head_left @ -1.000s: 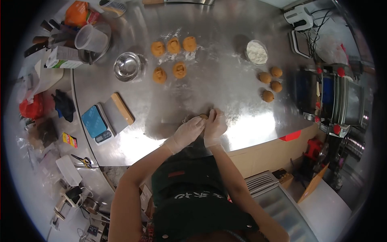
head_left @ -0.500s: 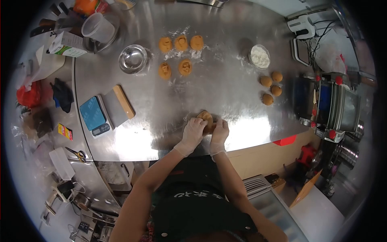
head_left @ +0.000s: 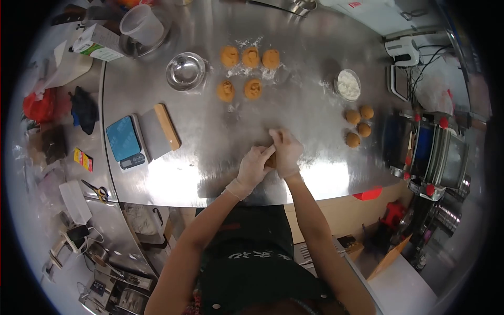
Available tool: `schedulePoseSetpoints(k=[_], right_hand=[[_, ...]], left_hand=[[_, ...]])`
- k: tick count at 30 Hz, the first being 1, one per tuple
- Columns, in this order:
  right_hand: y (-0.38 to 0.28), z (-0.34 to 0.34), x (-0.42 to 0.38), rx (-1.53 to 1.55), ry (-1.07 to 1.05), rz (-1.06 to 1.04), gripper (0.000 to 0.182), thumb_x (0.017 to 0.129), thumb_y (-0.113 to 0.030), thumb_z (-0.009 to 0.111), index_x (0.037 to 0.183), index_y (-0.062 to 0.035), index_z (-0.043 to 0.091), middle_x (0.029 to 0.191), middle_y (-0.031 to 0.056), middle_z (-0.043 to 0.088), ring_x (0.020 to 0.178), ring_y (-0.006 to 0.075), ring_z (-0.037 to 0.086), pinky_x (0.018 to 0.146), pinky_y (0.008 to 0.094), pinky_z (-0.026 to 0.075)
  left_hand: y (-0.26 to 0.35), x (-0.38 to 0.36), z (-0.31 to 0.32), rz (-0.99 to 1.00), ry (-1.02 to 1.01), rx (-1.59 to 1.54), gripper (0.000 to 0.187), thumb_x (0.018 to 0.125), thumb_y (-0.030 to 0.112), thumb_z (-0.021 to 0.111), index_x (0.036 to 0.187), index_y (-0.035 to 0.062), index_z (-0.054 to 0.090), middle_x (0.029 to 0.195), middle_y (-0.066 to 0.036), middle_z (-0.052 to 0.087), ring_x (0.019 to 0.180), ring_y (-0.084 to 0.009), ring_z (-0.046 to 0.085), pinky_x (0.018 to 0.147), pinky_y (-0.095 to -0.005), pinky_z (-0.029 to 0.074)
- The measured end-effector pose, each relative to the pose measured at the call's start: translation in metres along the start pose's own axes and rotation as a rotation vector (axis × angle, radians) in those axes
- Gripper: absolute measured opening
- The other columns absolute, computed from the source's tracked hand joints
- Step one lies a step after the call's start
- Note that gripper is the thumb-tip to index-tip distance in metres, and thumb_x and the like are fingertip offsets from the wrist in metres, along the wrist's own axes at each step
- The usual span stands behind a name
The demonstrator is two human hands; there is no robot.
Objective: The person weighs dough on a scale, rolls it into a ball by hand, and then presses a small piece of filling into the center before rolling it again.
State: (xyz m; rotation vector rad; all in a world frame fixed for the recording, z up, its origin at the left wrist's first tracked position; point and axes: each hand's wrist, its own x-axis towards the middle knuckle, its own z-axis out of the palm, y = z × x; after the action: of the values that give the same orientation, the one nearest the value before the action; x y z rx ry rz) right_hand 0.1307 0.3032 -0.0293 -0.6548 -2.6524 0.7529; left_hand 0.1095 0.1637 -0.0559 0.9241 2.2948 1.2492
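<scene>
In clear gloves, my two hands meet near the front edge of the steel table. My left hand (head_left: 253, 167) is closed around a brown piece of dough (head_left: 271, 161), which is mostly hidden between the hands. My right hand (head_left: 287, 153) cups the dough's right side, with its fingers curled at the far end. Beyond them, several dough pieces with folded tops, one of them a dough piece (head_left: 253, 88), sit in two rows on floured steel. Off to the right is a cluster of round dough balls, including a dough ball (head_left: 353, 139).
A bowl of white powder (head_left: 348, 85) stands at the right, with a roller machine (head_left: 428, 152) beyond. On the left are a metal bowl (head_left: 186, 71), a digital scale (head_left: 126, 140) and a wooden-handled scraper (head_left: 167, 127). Scissors (head_left: 96, 191) lie at the left edge.
My right hand has moved up and over the dough, covering most of it. The dough's top showed between my hands before. The whole view has shifted slightly.
</scene>
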Motion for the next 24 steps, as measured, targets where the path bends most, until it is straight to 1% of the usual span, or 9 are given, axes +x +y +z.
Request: schedulePoseSetpoints(k=[3,5,9,12,15,17,21,23,24], right_hand=[[-0.004,0.003,-0.021,-0.354,-0.179,0.276,0.013,0.091,-0.022,0.069,0.096,-0.0098,0.066,0.085,0.0108,0.068,0.073,0.0286,0.069,0.064,0.0403,0.054],[0.021,0.020,-0.031,-0.380,-0.095,0.156,0.012,0.090,-0.021,0.069,0.094,-0.0098,0.068,0.084,0.0109,0.068,0.072,0.0283,0.068,0.061,0.0394,0.054],[0.019,0.005,0.001,-0.521,0.058,-0.209,0.009,0.086,-0.016,0.070,0.093,-0.0104,0.067,0.079,0.0061,0.066,0.061,0.0251,0.064,0.053,0.0360,0.051],[0.027,0.004,-0.002,-0.412,-0.029,-0.166,0.014,0.094,-0.022,0.069,0.089,-0.0096,0.068,0.074,0.0122,0.066,0.063,0.0318,0.066,0.053,0.0400,0.052],[0.019,0.010,-0.029,-0.250,-0.094,0.328,0.021,0.085,-0.016,0.072,0.104,-0.0108,0.065,0.089,0.0093,0.065,0.074,0.0304,0.067,0.058,0.0398,0.053],[0.030,0.017,-0.037,-0.223,0.049,0.259,0.018,0.086,-0.018,0.071,0.102,-0.0110,0.065,0.086,0.0094,0.065,0.073,0.0307,0.067,0.056,0.0400,0.053],[0.044,0.010,-0.019,-0.421,0.146,-0.062,0.011,0.093,-0.022,0.068,0.094,-0.0112,0.066,0.080,0.0103,0.065,0.063,0.0307,0.064,0.049,0.0409,0.049],[0.028,-0.006,-0.020,-0.442,0.056,-0.015,0.011,0.094,-0.023,0.068,0.096,-0.0122,0.065,0.084,0.0095,0.066,0.063,0.0294,0.063,0.051,0.0405,0.050],[0.021,-0.008,-0.023,-0.447,0.006,0.003,0.011,0.095,-0.023,0.067,0.097,-0.0127,0.065,0.086,0.0092,0.066,0.063,0.0287,0.062,0.052,0.0404,0.050]], left_hand=[[0.012,0.013,-0.008,-0.109,-0.153,0.003,0.062,0.073,0.015,0.081,0.131,0.0162,0.061,0.110,-0.008,0.064,0.103,-0.0328,0.060,0.086,-0.0436,0.052],[-0.004,0.013,0.012,-0.098,-0.221,0.123,0.061,0.073,0.015,0.082,0.131,0.0181,0.062,0.110,-0.007,0.064,0.103,-0.0322,0.061,0.086,-0.0433,0.053],[0.021,0.005,-0.009,-0.176,0.010,-0.062,0.045,0.077,0.015,0.078,0.121,0.0178,0.068,0.106,-0.006,0.065,0.102,-0.0304,0.063,0.083,-0.0424,0.054],[0.000,0.008,0.004,-0.149,-0.080,-0.149,0.039,0.079,0.016,0.077,0.118,0.0166,0.069,0.106,-0.007,0.064,0.101,-0.0296,0.064,0.084,-0.0422,0.054],[-0.004,0.008,0.011,-0.069,-0.121,-0.029,0.037,0.080,0.016,0.076,0.116,0.0152,0.068,0.106,-0.007,0.064,0.098,-0.0289,0.064,0.085,-0.0421,0.054],[-0.008,0.005,0.024,0.016,-0.091,0.052,0.039,0.080,0.015,0.076,0.118,0.0141,0.067,0.106,-0.008,0.064,0.099,-0.0279,0.064,0.084,-0.0418,0.054],[0.022,0.001,0.007,-0.499,-0.002,-0.273,0.030,0.081,0.009,0.076,0.111,0.0095,0.071,0.102,-0.009,0.068,0.093,-0.0274,0.067,0.080,-0.0371,0.055],[0.014,0.004,0.018,-0.742,-0.026,-0.551,0.025,0.082,0.011,0.075,0.106,0.0086,0.071,0.096,-0.012,0.067,0.089,-0.0315,0.067,0.078,-0.0391,0.054],[0.013,0.005,0.023,-0.632,0.031,-0.479,0.022,0.082,0.011,0.075,0.104,0.0084,0.072,0.095,-0.012,0.068,0.087,-0.0316,0.067,0.077,-0.0385,0.054]])
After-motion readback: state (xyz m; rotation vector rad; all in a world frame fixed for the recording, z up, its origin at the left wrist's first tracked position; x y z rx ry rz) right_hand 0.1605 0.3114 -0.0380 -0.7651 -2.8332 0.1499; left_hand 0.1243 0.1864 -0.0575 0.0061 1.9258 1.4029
